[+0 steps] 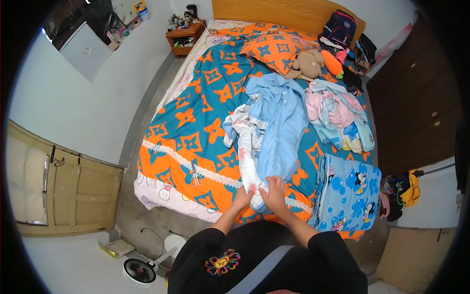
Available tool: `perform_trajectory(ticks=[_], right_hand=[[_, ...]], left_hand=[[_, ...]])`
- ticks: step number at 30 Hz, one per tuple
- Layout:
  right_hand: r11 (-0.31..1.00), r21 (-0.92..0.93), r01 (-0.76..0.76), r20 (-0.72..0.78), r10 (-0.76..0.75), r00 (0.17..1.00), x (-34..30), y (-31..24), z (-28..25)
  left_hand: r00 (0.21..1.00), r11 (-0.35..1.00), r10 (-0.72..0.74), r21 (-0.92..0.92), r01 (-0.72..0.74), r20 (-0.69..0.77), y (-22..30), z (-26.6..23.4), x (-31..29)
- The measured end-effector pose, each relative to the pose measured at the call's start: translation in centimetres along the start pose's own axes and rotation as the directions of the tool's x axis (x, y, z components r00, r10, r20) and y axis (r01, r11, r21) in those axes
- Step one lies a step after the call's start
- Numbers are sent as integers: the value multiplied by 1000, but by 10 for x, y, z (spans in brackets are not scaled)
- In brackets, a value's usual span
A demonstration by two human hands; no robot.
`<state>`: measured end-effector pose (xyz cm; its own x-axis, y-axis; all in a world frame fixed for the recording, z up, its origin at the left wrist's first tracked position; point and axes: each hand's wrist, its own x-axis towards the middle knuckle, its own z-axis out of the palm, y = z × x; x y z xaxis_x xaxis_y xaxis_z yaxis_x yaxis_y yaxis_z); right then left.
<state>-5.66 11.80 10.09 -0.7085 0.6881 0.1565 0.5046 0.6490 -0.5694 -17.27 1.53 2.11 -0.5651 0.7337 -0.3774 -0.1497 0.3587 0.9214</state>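
A crumpled light-blue cloth (281, 132) with a white, pink-printed side lies lengthwise down the middle of the bed. Its near end is between my two hands. My left hand (243, 198) is closed on the white printed part, thumb on top. A short way to its right, my right hand (275, 197) pinches the blue part, its fingers bent over the fabric. Whether the cloth is a cover or a garment cannot be made out. Left of my hands, a pair of scissors (196, 176) lies on the orange and teal bedspread (185, 117).
A folded blue cartoon-print cloth (348, 193) sits at the bed's right front corner. Beyond it is a pile of pink and blue clothes (335, 110). A pillow (274, 51), plush toy (308, 63) and dark backpack (339, 29) are farther back. A fan (139, 272) stands at lower left.
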Motion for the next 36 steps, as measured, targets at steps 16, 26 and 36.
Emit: perform_trajectory(ticks=[16, 26, 36], right_hand=[[894, 166, -416, 390, 329, 860, -37, 69, 30], [607, 558, -565, 590, 188, 785, -49, 53, -13], [753, 514, -411, 681, -67, 729, -82, 25, -33]], left_hand=[[988, 993, 99, 55, -106, 120, -17, -2, -78], [849, 904, 368, 360, -231, -378, -36, 22, -68], [958, 903, 288, 335, -268, -9, 32, 37, -58]])
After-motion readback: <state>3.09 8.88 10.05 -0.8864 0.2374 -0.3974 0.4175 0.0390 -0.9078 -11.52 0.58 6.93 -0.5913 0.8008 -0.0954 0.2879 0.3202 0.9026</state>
